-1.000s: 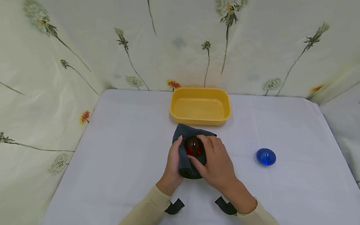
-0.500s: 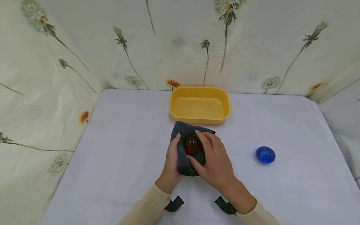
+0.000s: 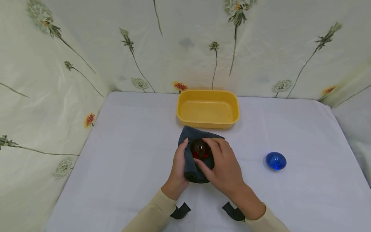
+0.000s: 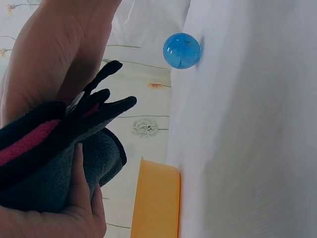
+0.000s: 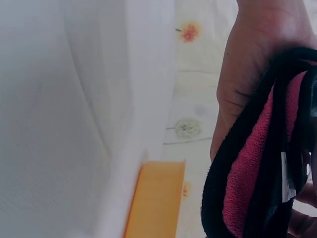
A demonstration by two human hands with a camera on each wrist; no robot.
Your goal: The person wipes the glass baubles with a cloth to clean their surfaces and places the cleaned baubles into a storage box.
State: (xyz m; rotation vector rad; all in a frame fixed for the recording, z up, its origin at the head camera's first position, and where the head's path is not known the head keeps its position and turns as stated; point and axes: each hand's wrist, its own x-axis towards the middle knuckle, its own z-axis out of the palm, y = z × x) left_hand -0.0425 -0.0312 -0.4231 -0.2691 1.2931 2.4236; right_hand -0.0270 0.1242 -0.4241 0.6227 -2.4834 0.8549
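Note:
A folded dark grey-blue cloth (image 3: 189, 132) lies in my left hand (image 3: 177, 169), whose thumb shows along its left side. Cradled in the cloth is a glossy, see-through dark red ball (image 3: 200, 149). My right hand (image 3: 224, 166) holds this ball from the right, thumb below and fingers above. Both hands are above the near middle of the table. In the right wrist view the cloth's pink layer (image 5: 250, 168) and black edging show, while the ball is hidden. From the left wrist, fingers (image 4: 79, 198) press against the cloth's grey-blue face.
A yellow tub (image 3: 207, 110) with nothing in it stands behind the hands, near the table's back edge. To the right, a clear blue ball (image 3: 276, 161) rests on the white tablecloth (image 3: 130, 145). Two black curved pieces (image 3: 181, 211) lie by the wrists. Flowered curtains hang behind.
The head view has shifted slightly. Both hands keep their hold on the cloth and the red ball, with hardly any movement between them.

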